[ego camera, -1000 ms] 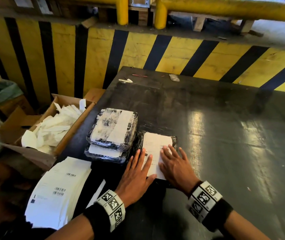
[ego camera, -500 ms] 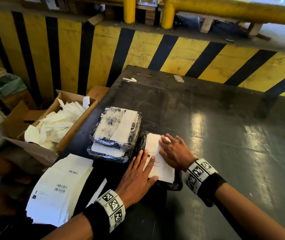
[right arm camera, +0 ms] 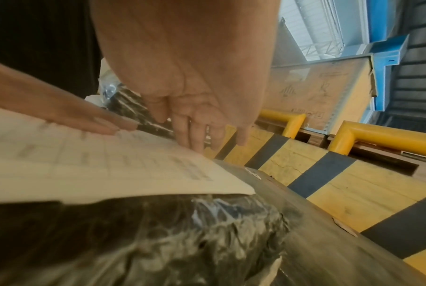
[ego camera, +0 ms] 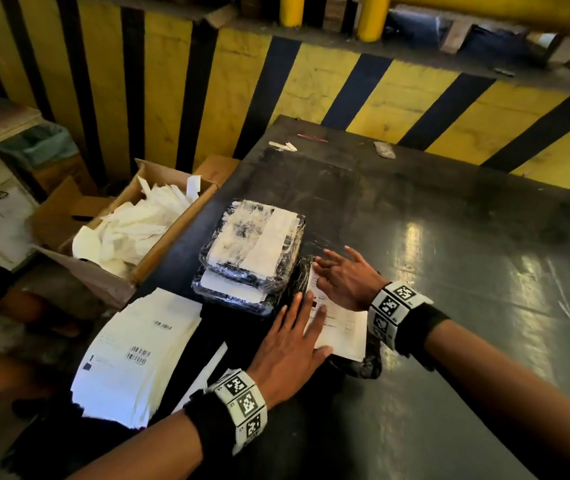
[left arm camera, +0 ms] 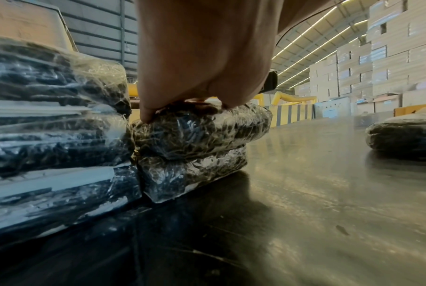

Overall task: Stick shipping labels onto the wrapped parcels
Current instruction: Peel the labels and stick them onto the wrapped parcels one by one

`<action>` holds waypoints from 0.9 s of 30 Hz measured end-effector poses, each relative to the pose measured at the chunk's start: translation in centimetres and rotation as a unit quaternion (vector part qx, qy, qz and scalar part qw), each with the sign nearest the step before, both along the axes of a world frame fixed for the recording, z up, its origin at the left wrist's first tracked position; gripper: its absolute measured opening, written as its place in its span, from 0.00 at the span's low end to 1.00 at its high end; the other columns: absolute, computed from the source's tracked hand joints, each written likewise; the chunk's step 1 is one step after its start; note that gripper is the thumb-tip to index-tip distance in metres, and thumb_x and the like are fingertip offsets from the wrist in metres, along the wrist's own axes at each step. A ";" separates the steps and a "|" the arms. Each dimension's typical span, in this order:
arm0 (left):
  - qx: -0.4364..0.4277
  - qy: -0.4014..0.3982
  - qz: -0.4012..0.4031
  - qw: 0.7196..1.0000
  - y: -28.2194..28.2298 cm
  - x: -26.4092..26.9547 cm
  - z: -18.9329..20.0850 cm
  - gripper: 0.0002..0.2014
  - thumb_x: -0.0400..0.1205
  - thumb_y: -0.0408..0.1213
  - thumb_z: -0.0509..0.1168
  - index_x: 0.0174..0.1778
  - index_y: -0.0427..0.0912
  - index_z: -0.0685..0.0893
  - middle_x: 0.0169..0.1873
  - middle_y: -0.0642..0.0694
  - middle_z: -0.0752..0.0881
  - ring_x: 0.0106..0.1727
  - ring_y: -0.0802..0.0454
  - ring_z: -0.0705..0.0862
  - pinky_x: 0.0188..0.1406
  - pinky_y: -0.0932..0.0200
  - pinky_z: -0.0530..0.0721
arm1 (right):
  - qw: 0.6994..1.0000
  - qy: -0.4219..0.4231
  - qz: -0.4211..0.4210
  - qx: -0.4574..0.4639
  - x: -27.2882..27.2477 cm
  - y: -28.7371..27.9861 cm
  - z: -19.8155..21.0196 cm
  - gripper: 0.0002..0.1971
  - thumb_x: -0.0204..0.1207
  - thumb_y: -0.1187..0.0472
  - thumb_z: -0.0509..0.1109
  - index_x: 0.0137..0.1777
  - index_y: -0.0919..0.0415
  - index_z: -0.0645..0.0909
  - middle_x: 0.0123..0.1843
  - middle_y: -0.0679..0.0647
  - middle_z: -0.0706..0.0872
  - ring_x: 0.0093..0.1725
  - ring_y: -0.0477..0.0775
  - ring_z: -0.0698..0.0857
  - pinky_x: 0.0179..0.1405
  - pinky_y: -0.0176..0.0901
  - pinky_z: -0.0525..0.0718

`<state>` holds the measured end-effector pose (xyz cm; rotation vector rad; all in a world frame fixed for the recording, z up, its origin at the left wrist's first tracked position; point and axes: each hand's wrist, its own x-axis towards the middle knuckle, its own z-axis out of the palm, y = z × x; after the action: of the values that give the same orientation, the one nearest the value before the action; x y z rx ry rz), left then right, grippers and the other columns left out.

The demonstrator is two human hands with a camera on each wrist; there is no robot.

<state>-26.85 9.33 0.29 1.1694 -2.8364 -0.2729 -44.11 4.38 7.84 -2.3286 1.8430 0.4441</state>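
A black film-wrapped parcel (ego camera: pixel 363 367) lies near the table's front edge with a white shipping label (ego camera: pixel 344 329) on top. My left hand (ego camera: pixel 294 337) lies flat on the label's near left part, fingers straight. My right hand (ego camera: pixel 342 277) presses the label's far end with spread fingers (right arm camera: pixel 194 135). In the left wrist view the parcel (left arm camera: pixel 197 135) shows as two wrapped layers under my palm. Just left stands a stack of wrapped parcels (ego camera: pixel 252 258) bearing labels.
A pile of blank label sheets (ego camera: pixel 138 355) hangs over the table's left front edge. An open cardboard box (ego camera: pixel 172 230) of peeled backing paper stands left of the table. Another wrapped parcel (left arm camera: pixel 402 133) lies further right. A yellow-black striped barrier (ego camera: pixel 397 98) backs the dark table (ego camera: pixel 467 271).
My right hand slid from the label's near right part up to its far end, fingers spreading. The left hand stayed flat on the label. The camera shifted slightly.
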 end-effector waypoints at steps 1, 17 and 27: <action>-0.001 -0.004 0.001 1.000 0.0 0.0 -0.1 0.32 0.83 0.57 0.46 0.79 0.40 0.63 0.79 0.34 0.63 0.80 0.37 0.62 0.72 0.39 0.71 | 1.000 0.006 0.005 -0.005 0.0 0.2 -0.1 0.26 0.85 0.50 0.45 0.81 0.58 0.57 0.84 0.51 0.58 0.84 0.52 0.51 0.80 0.58 0.42; 0.004 0.001 -0.013 1.000 0.3 -0.1 0.6 0.35 0.83 0.57 0.38 0.81 0.43 0.39 0.81 0.39 0.35 0.82 0.41 0.36 0.81 0.46 0.40 | 0.988 -0.079 -0.112 -0.067 -3.4 11.4 -3.4 0.48 0.71 0.35 0.17 0.79 0.56 0.63 0.82 0.54 0.64 0.83 0.58 0.54 0.76 0.52 0.32; 0.008 -0.036 -0.035 0.999 0.8 0.4 0.3 0.37 0.77 0.60 0.29 0.81 0.44 0.35 0.77 0.42 0.28 0.81 0.45 0.31 0.79 0.50 0.36 | 0.982 -0.121 -0.096 -0.108 -1.4 16.0 -5.0 0.39 0.78 0.37 0.26 0.80 0.52 0.62 0.82 0.47 0.62 0.83 0.55 0.50 0.77 0.53 0.33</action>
<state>-26.42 10.11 0.61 1.1069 -2.9466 -0.2625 -45.51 20.33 2.83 -2.1809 2.0532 -0.0647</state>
